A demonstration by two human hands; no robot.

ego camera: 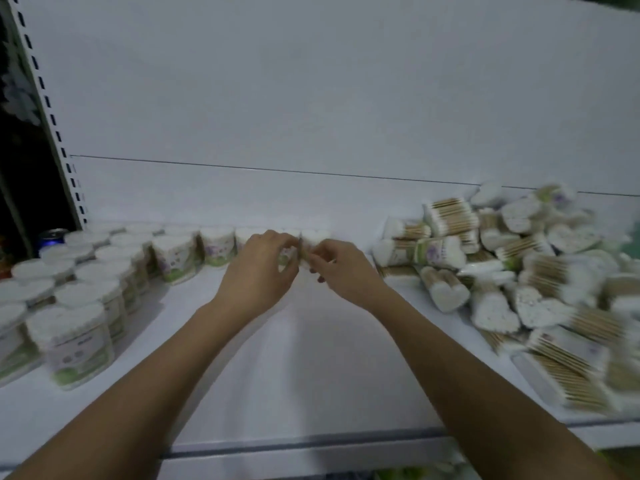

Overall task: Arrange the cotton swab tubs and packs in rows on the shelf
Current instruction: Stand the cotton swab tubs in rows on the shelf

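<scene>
While I count:
hands: both my left hand and right hand pinching one tub
shelf: one
loose packs: too blurred to count

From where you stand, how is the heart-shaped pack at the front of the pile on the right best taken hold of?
Grip the heart-shaped pack across its two side walls, below the white heart face, with the right hand coming from the bare shelf on its left. It lies tipped, heart face toward you, and other packs crowd its right and back, so only the left and front seem free.
</scene>
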